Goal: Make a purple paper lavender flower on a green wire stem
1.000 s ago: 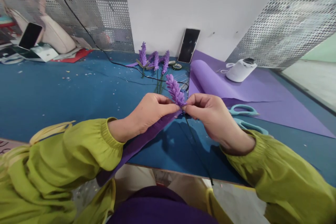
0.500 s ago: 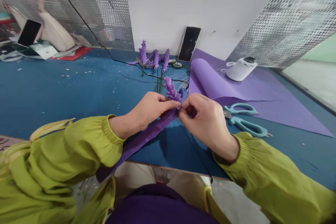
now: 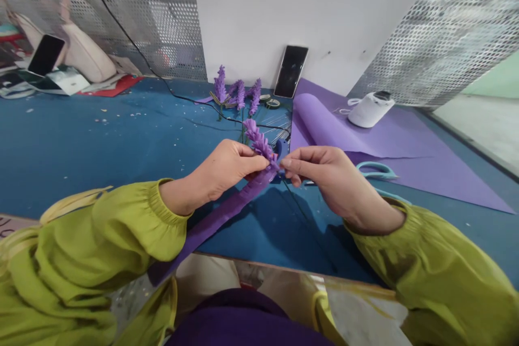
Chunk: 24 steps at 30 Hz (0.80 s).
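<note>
Since half a second ago the right hand (image 3: 336,184) has shifted to its own right and straightened its fingers, the purple flower spike (image 3: 257,138) has drifted a little to the left, and the turquoise scissors (image 3: 377,169) have become partly hidden behind the right wrist and sleeve. The left hand (image 3: 221,173) is closed in a pinch, thumb against fingers, holding the base of the spike together with the end of a long purple strip (image 3: 231,205) that trails down toward the left sleeve. The right hand's thumb and forefinger are nearly together just beside that base; whether they grip the strip's end, I cannot tell. The spike leans to the left above the blue surface (image 3: 101,151), between the two hands, with a thin dark stem (image 3: 298,203) slanting down below. Behind it are three other purple spikes (image 3: 240,94) and a leaning phone (image 3: 291,71); a purple sheet (image 3: 438,178) lies to the right.
</note>
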Each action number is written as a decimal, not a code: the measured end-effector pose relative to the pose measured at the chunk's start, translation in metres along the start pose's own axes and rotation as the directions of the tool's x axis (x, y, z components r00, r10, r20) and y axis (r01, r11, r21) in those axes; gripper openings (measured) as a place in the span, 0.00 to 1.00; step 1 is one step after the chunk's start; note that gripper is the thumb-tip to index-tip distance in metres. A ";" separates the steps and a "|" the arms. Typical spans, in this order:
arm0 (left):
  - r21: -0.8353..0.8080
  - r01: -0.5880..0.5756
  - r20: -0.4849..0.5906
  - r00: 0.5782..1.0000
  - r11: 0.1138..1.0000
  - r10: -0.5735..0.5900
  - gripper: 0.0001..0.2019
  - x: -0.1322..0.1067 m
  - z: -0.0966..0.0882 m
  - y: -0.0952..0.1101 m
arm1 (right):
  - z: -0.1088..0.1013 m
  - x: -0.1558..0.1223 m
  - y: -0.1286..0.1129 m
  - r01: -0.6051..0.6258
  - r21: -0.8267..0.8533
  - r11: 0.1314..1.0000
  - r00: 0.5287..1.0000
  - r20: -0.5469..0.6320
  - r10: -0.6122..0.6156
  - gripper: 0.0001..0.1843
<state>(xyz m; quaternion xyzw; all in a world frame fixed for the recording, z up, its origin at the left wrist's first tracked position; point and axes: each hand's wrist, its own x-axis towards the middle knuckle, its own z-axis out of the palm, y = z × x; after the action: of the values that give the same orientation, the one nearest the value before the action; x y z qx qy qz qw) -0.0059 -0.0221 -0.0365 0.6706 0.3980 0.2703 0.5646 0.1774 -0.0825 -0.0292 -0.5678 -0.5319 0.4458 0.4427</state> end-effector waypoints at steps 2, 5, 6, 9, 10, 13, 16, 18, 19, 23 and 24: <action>0.021 -0.014 0.017 1.000 1.000 0.013 0.12 -0.001 0.000 0.001 | -0.001 0.001 0.001 -0.058 0.053 0.997 0.997 0.045 0.056 0.13; 0.048 -0.015 0.039 0.999 0.999 0.013 0.13 -0.002 0.000 0.003 | -0.001 0.002 0.001 -0.099 0.079 0.992 0.993 0.072 0.094 0.14; 0.060 -0.012 0.045 0.999 0.998 0.010 0.13 -0.003 -0.001 0.003 | -0.002 0.002 0.000 -0.115 0.087 0.990 0.991 0.077 0.108 0.14; 0.097 -0.003 0.062 0.998 0.995 -0.004 0.14 -0.004 -0.001 0.004 | -0.002 0.003 0.000 -0.172 0.108 0.979 0.982 0.097 0.162 0.12; 0.111 -0.002 0.069 0.998 0.994 -0.006 0.14 -0.005 -0.001 0.003 | -0.002 0.003 0.001 -0.192 0.112 0.975 0.978 0.105 0.181 0.12; 0.162 -0.013 0.080 0.997 0.987 0.000 0.14 -0.004 -0.002 0.002 | 0.000 0.003 0.003 -0.236 0.129 0.963 0.967 0.132 0.219 0.09; 0.205 -0.045 0.094 0.995 0.978 0.026 0.15 -0.004 -0.003 0.001 | 0.004 0.002 0.007 -0.251 0.148 0.956 0.961 0.152 0.229 0.05; 0.217 -0.059 0.106 0.994 0.974 0.036 0.15 -0.004 -0.003 0.001 | 0.007 0.001 0.009 -0.248 0.162 0.955 0.962 0.154 0.224 0.04; 0.218 -0.061 0.109 0.993 0.974 0.037 0.15 -0.004 -0.004 0.002 | 0.009 0.001 0.009 -0.242 0.172 0.955 0.964 0.150 0.218 0.03; 0.159 -0.055 0.090 0.995 0.986 0.041 0.16 -0.005 -0.003 0.004 | 0.010 0.001 0.008 -0.219 0.234 0.947 0.974 0.111 0.198 0.04; 0.115 -0.036 0.089 0.996 0.993 0.026 0.15 -0.005 -0.002 0.005 | 0.009 0.001 0.007 -0.216 0.254 0.943 0.975 0.107 0.194 0.05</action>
<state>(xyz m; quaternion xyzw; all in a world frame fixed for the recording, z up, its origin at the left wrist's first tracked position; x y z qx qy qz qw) -0.0091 -0.0254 -0.0305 0.7197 0.3778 0.2259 0.5370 0.1705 -0.0819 -0.0375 -0.5375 -0.4233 0.5789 0.4437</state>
